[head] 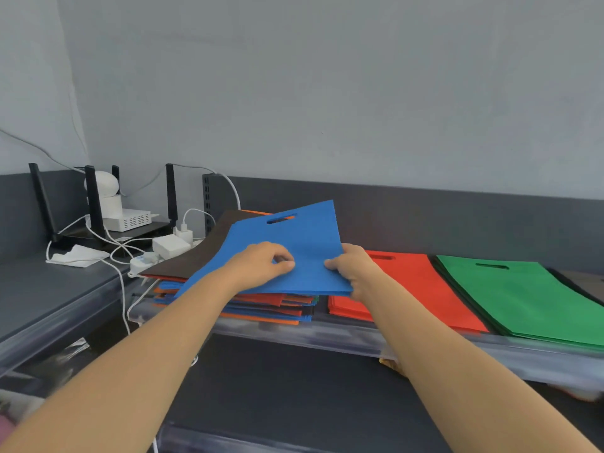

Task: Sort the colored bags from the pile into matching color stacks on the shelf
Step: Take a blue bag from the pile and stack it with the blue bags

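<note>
Head view: blue bag (pixel 287 253) held tilted just above the mixed pile (pixel 261 305), handle slot at the far end, long axis running away from the person; left hand (pixel 261 264) pinches its near middle and right hand (pixel 351 268) grips its right edge, both with fingers curled on the fabric. Red stack (pixel 421 289) sits just right of the pile, green stack (pixel 523 299) beyond it; no blue stack shows on the shelf (pixel 359 338). Right hand is nearer the stacks, both forearms stretched forward, so the bag likely goes rightward.
</note>
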The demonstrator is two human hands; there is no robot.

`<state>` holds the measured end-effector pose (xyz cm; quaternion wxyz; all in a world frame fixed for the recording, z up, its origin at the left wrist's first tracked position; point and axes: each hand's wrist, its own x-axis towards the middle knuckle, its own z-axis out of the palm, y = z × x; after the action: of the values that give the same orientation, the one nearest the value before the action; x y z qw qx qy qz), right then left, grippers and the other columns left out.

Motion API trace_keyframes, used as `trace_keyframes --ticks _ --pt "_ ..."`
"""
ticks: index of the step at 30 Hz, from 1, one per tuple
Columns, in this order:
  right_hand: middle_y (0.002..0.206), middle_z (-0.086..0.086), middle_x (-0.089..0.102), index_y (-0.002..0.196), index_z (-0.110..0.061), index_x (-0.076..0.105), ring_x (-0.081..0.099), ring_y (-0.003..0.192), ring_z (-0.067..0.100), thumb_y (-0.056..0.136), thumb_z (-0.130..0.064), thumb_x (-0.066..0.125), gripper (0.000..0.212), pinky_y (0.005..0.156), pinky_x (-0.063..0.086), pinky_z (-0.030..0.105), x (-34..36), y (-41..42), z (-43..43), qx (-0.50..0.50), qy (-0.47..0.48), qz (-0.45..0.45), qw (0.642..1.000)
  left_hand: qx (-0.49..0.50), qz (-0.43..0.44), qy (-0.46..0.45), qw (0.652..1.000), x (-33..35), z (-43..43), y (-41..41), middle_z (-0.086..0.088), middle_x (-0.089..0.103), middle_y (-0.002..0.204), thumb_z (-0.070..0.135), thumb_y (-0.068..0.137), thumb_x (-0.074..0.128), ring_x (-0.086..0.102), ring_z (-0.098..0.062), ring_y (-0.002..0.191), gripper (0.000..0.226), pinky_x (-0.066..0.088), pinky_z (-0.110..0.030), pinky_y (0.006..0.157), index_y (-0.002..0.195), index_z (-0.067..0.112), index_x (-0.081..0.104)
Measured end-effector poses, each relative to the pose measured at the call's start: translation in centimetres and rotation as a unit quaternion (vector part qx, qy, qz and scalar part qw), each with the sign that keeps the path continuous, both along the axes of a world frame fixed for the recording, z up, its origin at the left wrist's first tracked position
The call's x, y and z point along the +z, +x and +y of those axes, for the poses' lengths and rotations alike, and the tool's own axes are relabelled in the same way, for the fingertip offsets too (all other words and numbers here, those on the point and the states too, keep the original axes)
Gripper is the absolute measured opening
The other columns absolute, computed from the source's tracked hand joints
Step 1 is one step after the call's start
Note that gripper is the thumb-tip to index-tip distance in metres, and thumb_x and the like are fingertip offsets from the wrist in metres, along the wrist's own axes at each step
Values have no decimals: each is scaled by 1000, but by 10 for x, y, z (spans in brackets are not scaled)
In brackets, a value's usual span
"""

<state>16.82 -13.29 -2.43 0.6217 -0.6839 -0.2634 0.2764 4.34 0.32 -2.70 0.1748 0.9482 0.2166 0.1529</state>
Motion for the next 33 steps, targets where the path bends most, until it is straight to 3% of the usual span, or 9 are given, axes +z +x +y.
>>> trace_keyframes --ticks 3,9,13,17,21,23,26,30,33 --pt "105 10 62 116 -8 55 61 86 25 92 8 48 30 57 51 28 -1 25 -33 -35 40 -22 998 29 5 16 999 0 -15 22 5 50 135 44 95 46 47 -18 124 34 37 -44 105 124 29 56" --pt "102 8 64 109 -11 56 64 74 16 92 8 48 28 51 55 24 -7 94 -125 -91 95 -43 990 118 34 17 992 2 -86 90 -6 29 149 50 93 42 34 -31 134 53 30 -44 105 142 31 34" --pt "101 7 66 107 -13 57 65 81 23 93 6 47 25 65 57 35 -12 149 -203 -105 102 -53 988 118 -50 -135 983 0 -147 146 -11 25 153 37 93 52 34 -31 135 64 33 -37 106 147 18 24" --pt "102 5 66 108 -14 57 66 85 23 95 1 49 22 68 56 36 -20 199 -282 -119 86 -67 987 105 -194 -305 927 -7 -210 198 -2 46 132 9 92 57 46 -27 125 55 38 -29 92 142 6 34" --pt "102 3 67 105 -18 57 67 90 24 95 -1 51 21 71 56 38 -27 238 -343 -126 55 -83 987 99 -250 -366 891 -11 -259 247 -9 37 146 9 91 59 44 -27 127 59 37 -33 100 145 8 33" --pt "102 1 67 99 -22 58 67 92 24 95 -2 51 22 76 56 40 -29 254 -368 -140 38 -94 985 98 -260 -394 876 -9 -279 269 -11 42 140 15 93 58 45 -29 124 49 36 -35 99 138 7 41" --pt "100 -2 67 100 -21 58 66 91 21 95 -4 50 19 71 55 36 -29 278 -397 -178 38 -97 978 59 -234 -447 862 -4 -301 299 -9 57 99 12 92 59 54 -25 88 5 42 -34 81 95 8 60" --pt "105 5 67 110 -11 58 65 95 26 95 -6 52 17 78 55 40 -32 311 -426 -253 46 -90 962 -21 -138 -441 886 -3 -328 341 -7 61 106 1 94 52 59 -25 93 16 50 -38 74 108 8 56" --pt "106 8 67 110 -8 60 64 95 27 94 -9 54 17 81 54 41 -31 335 -442 -300 38 -92 949 -70 -104 -461 878 -1 -345 373 -2 60 111 -3 93 50 61 -19 90 29 52 -35 65 115 17 49"
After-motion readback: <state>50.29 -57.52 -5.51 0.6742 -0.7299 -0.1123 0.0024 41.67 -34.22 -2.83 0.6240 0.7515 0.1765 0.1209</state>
